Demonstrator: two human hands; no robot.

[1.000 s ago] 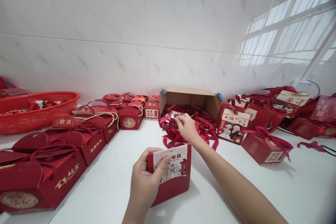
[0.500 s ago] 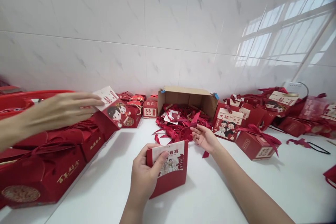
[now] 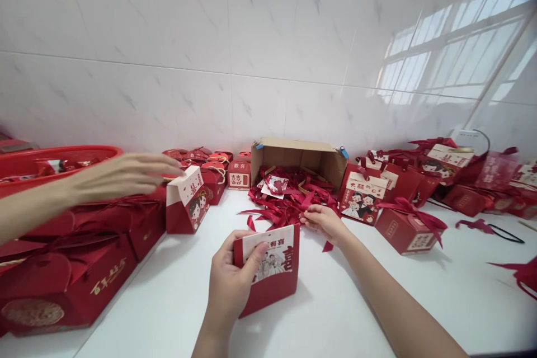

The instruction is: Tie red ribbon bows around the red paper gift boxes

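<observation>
My left hand [image 3: 235, 274] is wrapped round a red and white gift box [image 3: 274, 285] printed with a couple, its thumb across the front. The box is tilted just above the white table. My right hand [image 3: 325, 224] reaches to the front of a heap of dark red ribbons [image 3: 272, 213], with its fingertips pinched on a ribbon [image 3: 305, 206]. Behind the heap lies a cardboard box [image 3: 300, 148] on its side, open toward me, with ribbons spilling out. A small white tag [image 3: 274, 184] rests on the ribbons.
Another person's hand [image 3: 126, 173] stretches in from the left, near a standing red and white box [image 3: 184, 212]. Large red boxes [image 3: 71, 279] and a red basket [image 3: 96, 152] fill the left. Finished-looking boxes [image 3: 363, 196], one with a bow [image 3: 411, 226], stand right.
The other person's hand has let go of a red and white box, which now stands on the table. My right fingers have moved slightly left and down on the ribbons. My left hand has stayed.
</observation>
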